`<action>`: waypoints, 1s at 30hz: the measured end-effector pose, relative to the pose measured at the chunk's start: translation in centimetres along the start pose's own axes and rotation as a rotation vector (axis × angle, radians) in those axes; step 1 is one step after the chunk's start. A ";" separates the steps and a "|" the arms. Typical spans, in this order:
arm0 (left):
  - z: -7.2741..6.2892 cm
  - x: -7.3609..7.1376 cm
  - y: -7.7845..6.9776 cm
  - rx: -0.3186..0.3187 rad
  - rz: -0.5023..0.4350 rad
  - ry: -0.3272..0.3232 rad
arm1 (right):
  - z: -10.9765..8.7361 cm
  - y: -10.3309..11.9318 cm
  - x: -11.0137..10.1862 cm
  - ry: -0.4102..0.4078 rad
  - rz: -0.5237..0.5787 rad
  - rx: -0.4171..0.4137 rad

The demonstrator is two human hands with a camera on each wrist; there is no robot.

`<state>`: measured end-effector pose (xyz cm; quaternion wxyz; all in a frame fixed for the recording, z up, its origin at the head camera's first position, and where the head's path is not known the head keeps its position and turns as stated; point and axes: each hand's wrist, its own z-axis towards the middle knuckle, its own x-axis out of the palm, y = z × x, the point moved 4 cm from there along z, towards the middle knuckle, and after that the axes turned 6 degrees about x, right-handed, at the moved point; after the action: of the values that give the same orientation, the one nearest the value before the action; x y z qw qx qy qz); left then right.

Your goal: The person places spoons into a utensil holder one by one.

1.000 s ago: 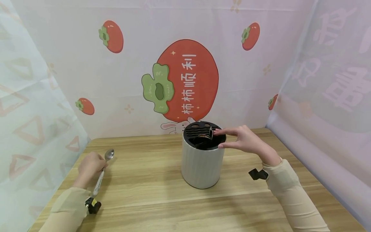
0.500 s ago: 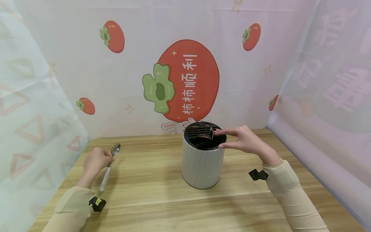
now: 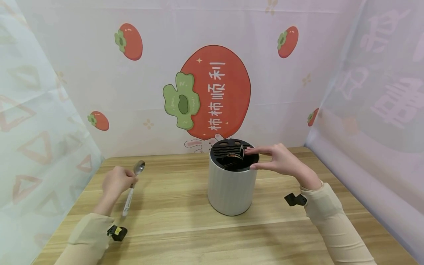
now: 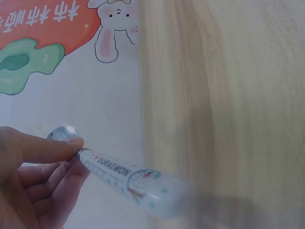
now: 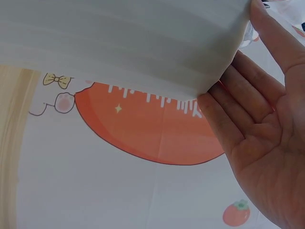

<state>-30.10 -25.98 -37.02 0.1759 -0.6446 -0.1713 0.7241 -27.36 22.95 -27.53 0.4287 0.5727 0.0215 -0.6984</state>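
Observation:
My left hand (image 3: 116, 182) pinches a metal spoon (image 3: 129, 200) near its neck, bowl pointing away from me. In the left wrist view its white patterned handle (image 4: 128, 179) carries the word DORAEMON and hangs free of the fingers. My right hand (image 3: 281, 160) rests on the right side of a white ribbed cylindrical utensil holder (image 3: 229, 191), thumb on the near rim and fairly straight fingers farther back. The right wrist view shows the fingers lying along the holder's edge (image 5: 167, 57). Its black top has slots, round holes and a larger opening, where a thin shiny piece (image 3: 241, 151) stands.
The holder stands upright on a wooden table (image 3: 172, 239), right of the middle and near its back edge. Behind it hangs a white backdrop (image 3: 155, 84) printed with persimmons, and cloth walls close in both sides.
My left hand has moved to the right and slightly away from me, carrying the spoon. The right hand and the holder stay where they were.

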 end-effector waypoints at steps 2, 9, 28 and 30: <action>0.0 0.0 -0.4 0.002 0.000 -0.004 | 0.0 0.0 0.0 0.000 0.002 -0.001; -0.3 0.2 -2.0 0.016 -0.027 -0.010 | 0.0 -0.1 0.0 0.000 0.002 -0.001; -0.3 1.1 -5.9 0.081 -0.066 -0.066 | 0.0 -0.1 0.0 0.001 -0.003 0.002; -0.4 1.1 -6.3 0.095 -0.073 -0.077 | 0.0 0.0 0.0 0.001 -0.005 0.002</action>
<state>-29.63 -19.87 -35.01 0.2261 -0.6004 -0.1669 0.7487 -27.36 23.01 -27.56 0.4265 0.5734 0.0225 -0.6992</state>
